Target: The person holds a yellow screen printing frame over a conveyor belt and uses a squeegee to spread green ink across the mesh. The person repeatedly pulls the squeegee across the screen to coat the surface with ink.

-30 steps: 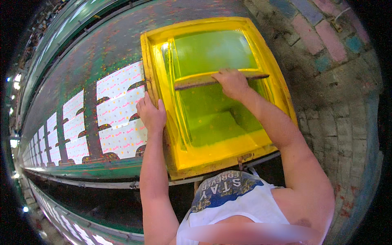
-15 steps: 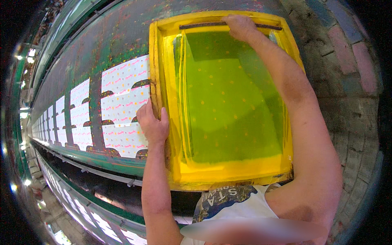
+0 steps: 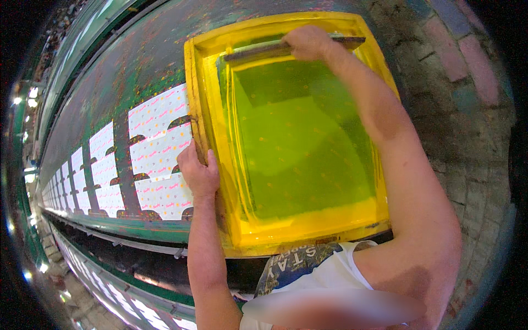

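Note:
A yellow screen printing frame (image 3: 196, 93) lies on the long table in front of me, its mesh (image 3: 280, 143) showing translucent yellow-green. Across the far end of the mesh, my right hand (image 3: 311, 44) is closed over a dark-edged squeegee (image 3: 253, 53), which lies slightly slanted. My left hand (image 3: 199, 173) grips the frame's left rail, thumb on the rail side and fingers along its outer side. Glossy yellow ink (image 3: 324, 223) pools at the near end inside the frame. What lies under the mesh shows only faintly, as small orange marks.
White printed sheets (image 3: 159, 146) with pink and orange patterns and dark notches run in rows down the green, paint-spotted table (image 3: 148, 60) to my left. Paved floor (image 3: 440, 110) lies on the right. Another table with white sheets (image 3: 115, 294) stands at lower left.
My right hand has drawn the squeegee a little toward me from the far rail, and it now slants more. The frame appears shifted slightly left in view; my left hand stays on it.

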{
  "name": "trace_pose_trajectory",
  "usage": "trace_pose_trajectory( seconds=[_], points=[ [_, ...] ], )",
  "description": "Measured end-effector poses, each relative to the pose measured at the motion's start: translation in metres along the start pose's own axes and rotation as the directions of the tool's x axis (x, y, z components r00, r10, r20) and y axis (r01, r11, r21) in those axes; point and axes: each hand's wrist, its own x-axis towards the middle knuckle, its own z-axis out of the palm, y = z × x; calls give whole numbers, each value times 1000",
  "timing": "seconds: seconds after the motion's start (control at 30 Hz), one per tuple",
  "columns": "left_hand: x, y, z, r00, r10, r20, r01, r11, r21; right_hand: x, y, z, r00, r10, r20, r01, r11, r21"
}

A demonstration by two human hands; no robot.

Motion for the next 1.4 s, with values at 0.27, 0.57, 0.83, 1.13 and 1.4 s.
trace_pose_trajectory(
  seconds=[0.27,0.57,0.83,1.13,1.4],
  points=[
    [-1,-9,7,999,29,-42,-29,1000,-1,-154,-101,8,995,-15,97,12,999,30],
    [-4,-16,10,999,43,-31,-43,999,-7,-327,-220,39,991,-22,134,8,995,104],
    [-12,-8,3,992,-117,44,115,992,51,-412,-275,67,997,-66,-50,70,994,86],
    [-29,4,-10,961,-244,134,227,965,132,-444,-269,71,978,-107,-177,166,917,362],
    [-44,19,-11,883,-457,107,417,869,266,-492,-111,72,925,113,-364,65,894,443]
  ],
)
